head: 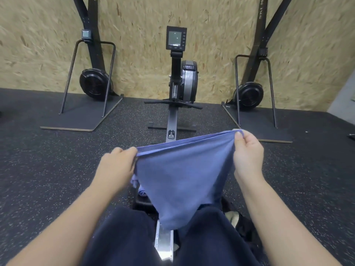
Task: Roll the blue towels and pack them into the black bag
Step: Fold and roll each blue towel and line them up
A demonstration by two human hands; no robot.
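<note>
A blue towel [180, 175], folded double, hangs in the air in front of me over the rowing machine rail. My left hand [117, 166] pinches its upper left corner and my right hand [248, 150] pinches its upper right corner, held a little higher. The towel sags to a point between my knees. More blue cloth [141, 191] peeks out below, behind the held towel's left edge. The black bag [244, 227] lies on the floor by my right leg, mostly hidden by leg and towel.
I sit astride a rowing machine [175, 77] whose rail [163, 242] runs forward to a monitor and flywheel at an OSB wall. Two ski machines [92, 83] [251, 93] stand on platforms left and right. Black rubber flooring [48, 169] lies all round.
</note>
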